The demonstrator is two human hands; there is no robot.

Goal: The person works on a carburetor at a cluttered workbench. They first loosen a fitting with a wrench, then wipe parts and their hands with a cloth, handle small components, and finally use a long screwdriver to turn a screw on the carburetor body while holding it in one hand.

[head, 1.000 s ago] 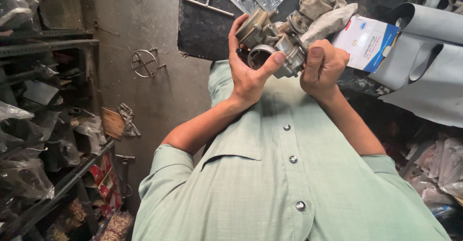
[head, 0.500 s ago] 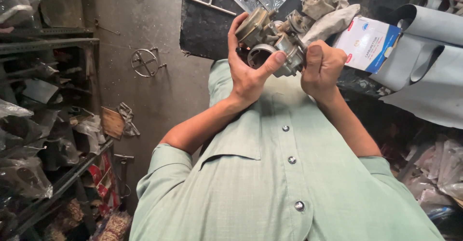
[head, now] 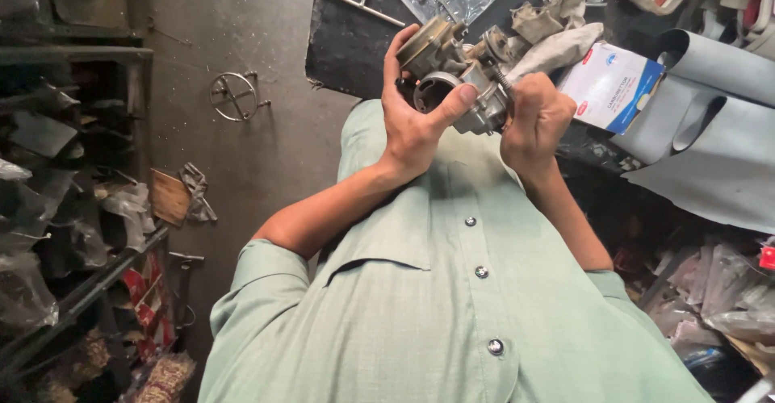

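Both hands grip the carburetor (head: 452,80) at chest height over the green shirt (head: 436,290): left hand (head: 416,121) wrapped around its body, thumb by the round bore, right hand (head: 537,116) closed tight at its spring end. It appears assembled, work unfinished. The white box (head: 609,84) lies beside it, contents not visible.
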